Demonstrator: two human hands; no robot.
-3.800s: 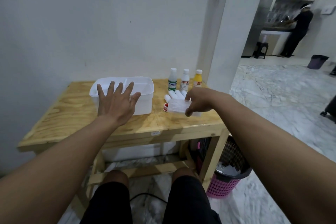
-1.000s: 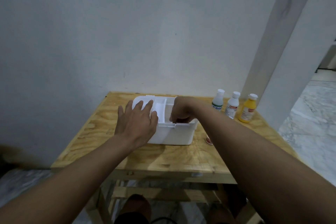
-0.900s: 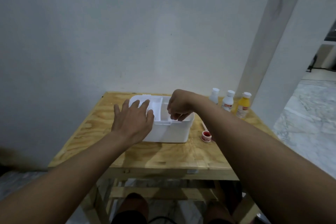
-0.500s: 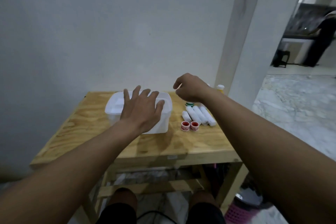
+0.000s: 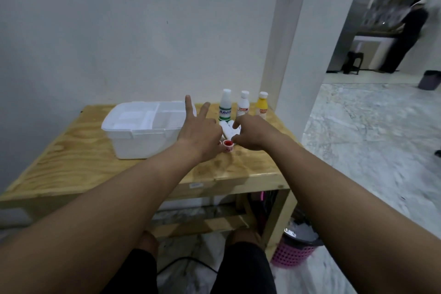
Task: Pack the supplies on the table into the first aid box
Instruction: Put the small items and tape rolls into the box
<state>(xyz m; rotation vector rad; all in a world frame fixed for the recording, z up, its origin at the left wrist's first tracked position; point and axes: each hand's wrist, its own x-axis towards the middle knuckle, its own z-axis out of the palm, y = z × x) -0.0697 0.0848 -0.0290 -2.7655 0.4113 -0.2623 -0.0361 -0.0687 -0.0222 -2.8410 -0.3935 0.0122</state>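
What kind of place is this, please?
Probably a home or small workspace, not a clinic: a plain plywood table against a bare wall, marble-patterned floor tiles, and a doorway to a room with a counter.

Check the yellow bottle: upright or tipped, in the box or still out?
Upright and still out. The yellow bottle stands cap-up on the wooden table, rightmost of three bottles, well clear of the first aid box.

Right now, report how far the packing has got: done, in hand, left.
Done: something white already lies in the left compartment of the box.
In hand: nothing held; both the left hand and right hand reach over the white rolls and red-capped tape.
Left: those rolls, the tape, and three bottles standing behind.
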